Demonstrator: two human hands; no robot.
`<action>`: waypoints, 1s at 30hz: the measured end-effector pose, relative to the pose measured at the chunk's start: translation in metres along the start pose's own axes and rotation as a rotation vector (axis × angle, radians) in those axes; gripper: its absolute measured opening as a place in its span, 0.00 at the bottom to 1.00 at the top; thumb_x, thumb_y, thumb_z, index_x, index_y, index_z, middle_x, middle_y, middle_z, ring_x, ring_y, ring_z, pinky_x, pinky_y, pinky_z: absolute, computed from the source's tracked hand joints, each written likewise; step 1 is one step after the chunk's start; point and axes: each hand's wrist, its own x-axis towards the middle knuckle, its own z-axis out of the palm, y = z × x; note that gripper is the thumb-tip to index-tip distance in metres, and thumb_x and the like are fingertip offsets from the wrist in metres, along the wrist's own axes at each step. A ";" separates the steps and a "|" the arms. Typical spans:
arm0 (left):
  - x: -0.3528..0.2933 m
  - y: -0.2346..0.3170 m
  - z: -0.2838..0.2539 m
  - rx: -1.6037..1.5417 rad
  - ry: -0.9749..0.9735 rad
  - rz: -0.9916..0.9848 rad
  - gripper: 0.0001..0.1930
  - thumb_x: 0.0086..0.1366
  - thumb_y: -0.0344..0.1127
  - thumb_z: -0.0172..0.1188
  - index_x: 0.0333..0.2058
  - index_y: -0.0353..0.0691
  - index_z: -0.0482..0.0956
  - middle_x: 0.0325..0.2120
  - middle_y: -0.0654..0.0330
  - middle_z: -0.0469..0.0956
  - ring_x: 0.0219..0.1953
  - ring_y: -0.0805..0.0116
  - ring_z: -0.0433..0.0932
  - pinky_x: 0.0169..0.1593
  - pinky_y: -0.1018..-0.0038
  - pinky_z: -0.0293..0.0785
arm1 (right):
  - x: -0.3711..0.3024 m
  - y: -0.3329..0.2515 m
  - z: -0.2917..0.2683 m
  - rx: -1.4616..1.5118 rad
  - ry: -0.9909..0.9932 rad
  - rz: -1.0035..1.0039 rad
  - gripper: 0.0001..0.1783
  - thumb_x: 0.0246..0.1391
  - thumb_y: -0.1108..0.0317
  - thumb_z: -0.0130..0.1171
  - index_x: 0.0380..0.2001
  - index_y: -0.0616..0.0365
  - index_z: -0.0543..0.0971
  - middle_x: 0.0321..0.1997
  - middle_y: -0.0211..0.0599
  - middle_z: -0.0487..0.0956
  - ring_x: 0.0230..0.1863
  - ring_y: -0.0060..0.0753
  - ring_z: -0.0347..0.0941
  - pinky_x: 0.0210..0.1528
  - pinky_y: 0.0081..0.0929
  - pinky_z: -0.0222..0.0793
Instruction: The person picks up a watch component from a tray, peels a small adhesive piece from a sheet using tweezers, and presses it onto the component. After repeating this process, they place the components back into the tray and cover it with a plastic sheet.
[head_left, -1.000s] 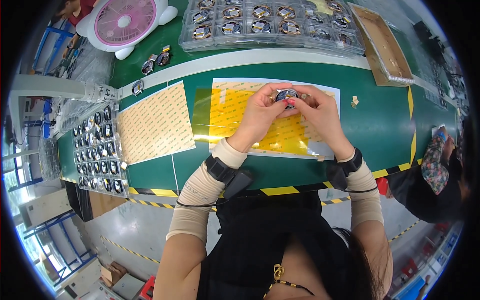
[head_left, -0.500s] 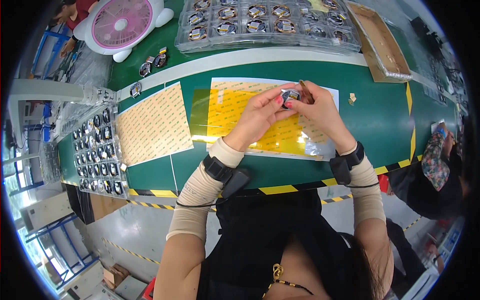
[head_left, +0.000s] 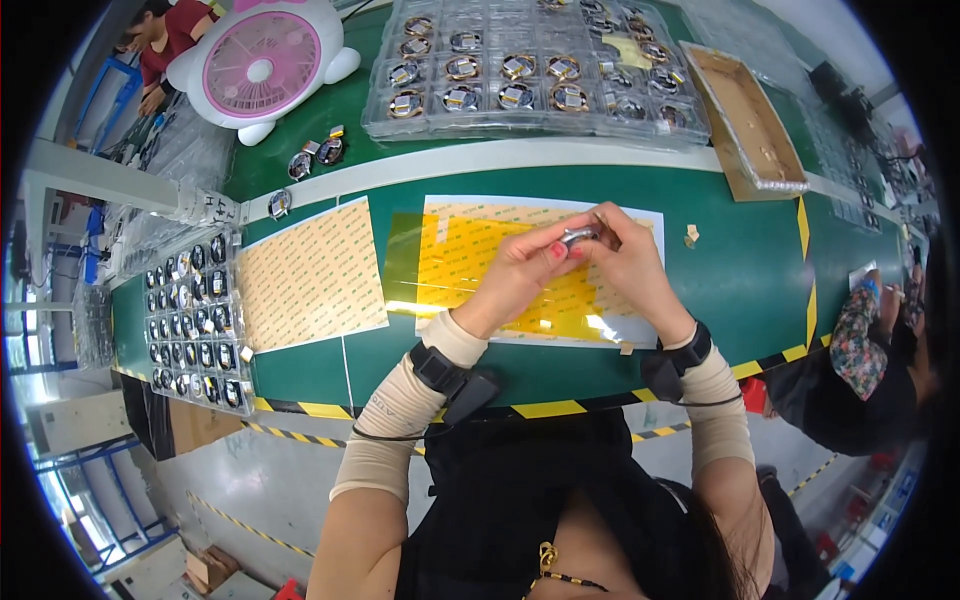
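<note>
Above the yellow film, both hands close on one small round metal-rimmed electronic part (head_left: 577,236). My left hand (head_left: 515,278) pinches its left side between thumb and fingers. The fingers of my right hand (head_left: 628,268) are curled round its right side, and they hide part of it. The part is tilted, so mostly its silvery edge shows. Below lies a transparent yellow film (head_left: 465,262) over a white sheet with printed adhesive backing. To the left is another tan printed adhesive sheet (head_left: 312,270).
Clear trays of similar round parts stand at the far side (head_left: 480,120) and at the left (head_left: 195,310). A cardboard box (head_left: 745,120) sits far right, a pink-and-white fan (head_left: 258,70) far left. Loose round parts (head_left: 302,165) lie near the fan. Other people are at both sides.
The round part has turned from showing its face to nearly edge-on in my fingers. The brown strip that stuck up by my right fingers no longer shows. The whole view has shifted slightly.
</note>
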 end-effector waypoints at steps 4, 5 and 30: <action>0.003 -0.005 -0.005 0.152 -0.016 0.025 0.18 0.65 0.27 0.42 0.54 0.35 0.62 0.50 0.57 0.66 0.51 0.70 0.66 0.55 0.73 0.64 | -0.004 0.006 0.004 -0.130 0.042 -0.072 0.10 0.43 0.77 0.58 0.31 0.61 0.71 0.23 0.35 0.74 0.22 0.24 0.70 0.26 0.20 0.65; 0.002 -0.005 -0.006 0.204 -0.018 0.028 0.18 0.65 0.27 0.42 0.54 0.36 0.63 0.49 0.58 0.67 0.50 0.71 0.67 0.55 0.74 0.64 | -0.005 0.009 0.007 -0.176 0.081 -0.103 0.11 0.42 0.77 0.58 0.32 0.61 0.71 0.24 0.36 0.74 0.22 0.26 0.71 0.26 0.20 0.66; 0.223 0.185 -0.165 1.375 0.927 0.527 0.21 0.46 0.39 0.64 0.39 0.38 0.73 0.29 0.53 0.76 0.33 0.60 0.74 0.37 0.68 0.69 | -0.025 0.035 -0.005 -0.568 0.014 -0.435 0.08 0.37 0.75 0.58 0.26 0.53 0.75 0.22 0.33 0.70 0.21 0.35 0.70 0.21 0.27 0.66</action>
